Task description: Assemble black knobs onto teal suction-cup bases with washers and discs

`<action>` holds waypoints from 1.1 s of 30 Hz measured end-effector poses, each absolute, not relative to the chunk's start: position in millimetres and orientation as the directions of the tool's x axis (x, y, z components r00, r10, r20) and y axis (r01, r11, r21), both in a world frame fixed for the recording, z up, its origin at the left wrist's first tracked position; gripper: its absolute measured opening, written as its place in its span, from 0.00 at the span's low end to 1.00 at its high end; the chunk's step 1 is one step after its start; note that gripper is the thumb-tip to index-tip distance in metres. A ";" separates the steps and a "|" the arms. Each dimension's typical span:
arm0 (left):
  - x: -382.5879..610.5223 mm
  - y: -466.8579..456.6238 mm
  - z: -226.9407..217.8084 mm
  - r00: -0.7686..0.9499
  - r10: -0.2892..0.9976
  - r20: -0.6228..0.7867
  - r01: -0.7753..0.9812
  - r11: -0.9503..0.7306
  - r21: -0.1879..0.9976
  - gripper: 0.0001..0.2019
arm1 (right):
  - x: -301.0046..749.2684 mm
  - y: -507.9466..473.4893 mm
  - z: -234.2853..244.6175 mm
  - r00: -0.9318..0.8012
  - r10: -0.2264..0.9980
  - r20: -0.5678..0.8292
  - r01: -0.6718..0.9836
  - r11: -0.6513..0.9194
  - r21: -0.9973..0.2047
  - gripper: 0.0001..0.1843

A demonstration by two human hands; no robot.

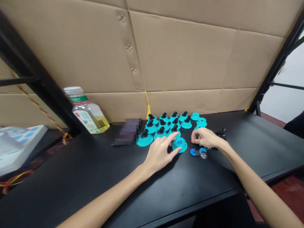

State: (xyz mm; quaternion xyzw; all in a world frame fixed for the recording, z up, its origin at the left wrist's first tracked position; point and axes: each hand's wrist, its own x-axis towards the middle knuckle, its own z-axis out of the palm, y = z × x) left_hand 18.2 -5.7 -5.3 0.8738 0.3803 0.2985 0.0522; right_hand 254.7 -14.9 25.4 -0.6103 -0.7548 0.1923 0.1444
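Observation:
My left hand (pixel 160 151) is over the table with thumb and index finger spread around a teal round base (pixel 180 144). Its thumb overlaps the near rim of the base; whether it presses on it I cannot tell. In the middle of this base a blue part shows. To the right, my right hand (pixel 205 138) has its fingertips pinched together just above a small black disc (pixel 192 145); what is between them is too small to make out. Below that hand lie a blue disc (pixel 193 152) and a clear disc with holes (pixel 203 154).
Behind my left hand stand rows of teal bases with black knobs (pixel 161 131). Teal bases without knobs (pixel 195 116) stand farther right. Black parts (pixel 221 133) lie beyond my right wrist. A bottle (pixel 87 110) and a blurred-out flat dark object (pixel 127 131) are at left.

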 end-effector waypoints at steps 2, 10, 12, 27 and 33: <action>18.1 -5.9 -4.6 0.533 0.700 0.475 0.635 -0.702 0.322 0.24 | 254.6 -15.5 25.9 -0.214 0.977 -0.004 0.862 0.187 -0.471 0.05; 17.0 -5.5 -5.6 0.537 0.695 0.478 0.625 -0.709 0.327 0.24 | 251.6 -19.4 28.5 -0.262 0.964 0.042 0.896 0.259 -0.362 0.06; 17.0 -4.9 -6.4 0.538 0.690 0.484 0.621 -0.713 0.325 0.24 | 251.6 -19.7 27.8 -0.256 0.964 0.076 0.891 0.266 -0.367 0.05; 17.5 -5.1 -5.1 0.542 0.679 0.495 0.613 -0.722 0.320 0.24 | 251.5 -19.7 29.3 -0.262 0.965 0.000 0.887 0.241 -0.394 0.03; 16.8 -4.3 -5.3 0.545 0.672 0.502 0.606 -0.729 0.318 0.23 | 254.5 -21.9 32.9 -0.217 0.976 0.033 0.880 0.211 -0.425 0.07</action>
